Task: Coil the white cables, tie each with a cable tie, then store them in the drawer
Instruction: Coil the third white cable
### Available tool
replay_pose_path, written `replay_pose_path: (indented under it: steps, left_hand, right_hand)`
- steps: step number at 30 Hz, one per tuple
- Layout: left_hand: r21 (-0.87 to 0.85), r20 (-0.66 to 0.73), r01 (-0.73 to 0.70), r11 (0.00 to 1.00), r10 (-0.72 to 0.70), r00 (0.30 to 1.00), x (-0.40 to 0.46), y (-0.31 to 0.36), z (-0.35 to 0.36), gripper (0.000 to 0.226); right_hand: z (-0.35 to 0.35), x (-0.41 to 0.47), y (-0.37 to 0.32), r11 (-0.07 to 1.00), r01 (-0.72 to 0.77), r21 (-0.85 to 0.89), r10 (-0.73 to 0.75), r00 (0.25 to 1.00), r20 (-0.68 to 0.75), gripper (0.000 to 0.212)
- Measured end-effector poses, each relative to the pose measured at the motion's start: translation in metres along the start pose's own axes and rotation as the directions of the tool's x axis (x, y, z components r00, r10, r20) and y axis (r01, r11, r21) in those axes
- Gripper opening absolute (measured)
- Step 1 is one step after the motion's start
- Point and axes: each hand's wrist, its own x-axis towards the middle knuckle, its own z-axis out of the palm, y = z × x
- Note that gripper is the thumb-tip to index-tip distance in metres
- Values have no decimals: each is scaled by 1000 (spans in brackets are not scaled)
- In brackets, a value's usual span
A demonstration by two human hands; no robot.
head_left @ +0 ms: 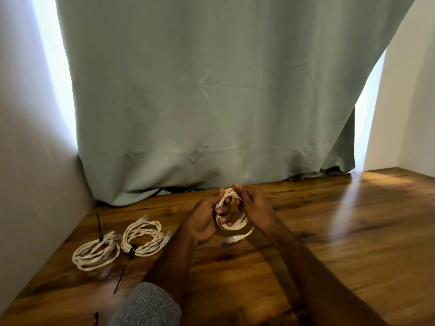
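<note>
Both hands, left (pixel 207 217) and right (pixel 255 208), clamp the coil (pixel 231 216) between them. Best keep loops pinched tight until a tie (pixel 122 275), lying left, goes round.

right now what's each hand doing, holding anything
Left hand: fingers curled through the white cable coil, gripping it.
Right hand: also grips the same coil, thumb on its top.

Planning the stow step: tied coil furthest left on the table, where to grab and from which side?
Pinch the far-left coil across its bundled strands beside the black cable tie, coming from above. It lies flat on the table, and the tie holds the loops together there.
</note>
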Motion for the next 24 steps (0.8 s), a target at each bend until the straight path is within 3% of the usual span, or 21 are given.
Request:
replay_pose_path:
  steps: [5, 11, 16, 24]
  left_hand:
    - [-16, 170, 32, 999, -28, 985, -8, 1, -3, 41]
    - [-119, 169, 94, 988, -73, 983, -4, 6, 2, 52]
    - [128, 54, 173, 977, -181, 982, -3, 6, 0, 51]
    - [102, 152, 119, 988, -134, 979, -6, 9, 0, 40]
  right_hand:
    - [-3, -3, 3, 999, 27, 41, -31, 994, 104, 49]
    - [-7, -3, 0, 991, 122, 53, -124, 991, 51, 49]
    - [-21, 0, 7, 946, 290, -145, -290, 957, 17, 37]
    - [-27, -1, -2, 970, 241, -36, -244, 963, -116, 38]
